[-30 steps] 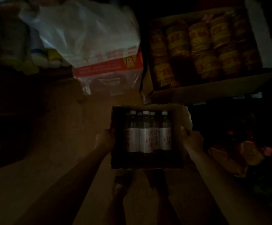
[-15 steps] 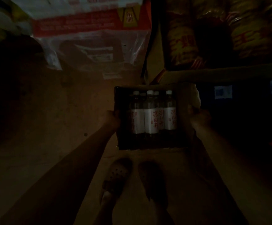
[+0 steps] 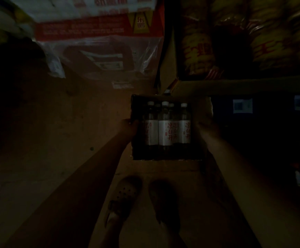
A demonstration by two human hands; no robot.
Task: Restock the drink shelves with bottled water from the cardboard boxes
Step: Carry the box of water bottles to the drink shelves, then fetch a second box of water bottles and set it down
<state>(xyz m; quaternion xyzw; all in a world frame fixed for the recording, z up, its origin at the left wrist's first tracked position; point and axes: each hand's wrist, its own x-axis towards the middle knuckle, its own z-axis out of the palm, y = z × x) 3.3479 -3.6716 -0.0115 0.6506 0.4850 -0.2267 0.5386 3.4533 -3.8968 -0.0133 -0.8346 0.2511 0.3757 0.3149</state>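
Note:
In dim light I hold an open cardboard box (image 3: 202,111) in front of me above the floor. Inside stand several water bottles (image 3: 165,129) with white caps and white labels bearing red characters. My left hand (image 3: 129,127) grips the box's left wall, fingers curled over its edge. On the opposite wall my right hand (image 3: 208,128) grips the box beside a raised flap. The lower half of the box is in deep shadow.
Ahead lies a red and white carton wrapped in clear plastic (image 3: 99,49). A large open cardboard box of yellow snack packs (image 3: 199,51) sits at upper right, its near wall just beyond my box. Dark goods fill the right side. My two shoes (image 3: 126,196) stand on the brown floor below.
The wrapped carton and the snack box have come nearer and slid up the view. The box of bottles stays gripped in both hands, now higher in view.

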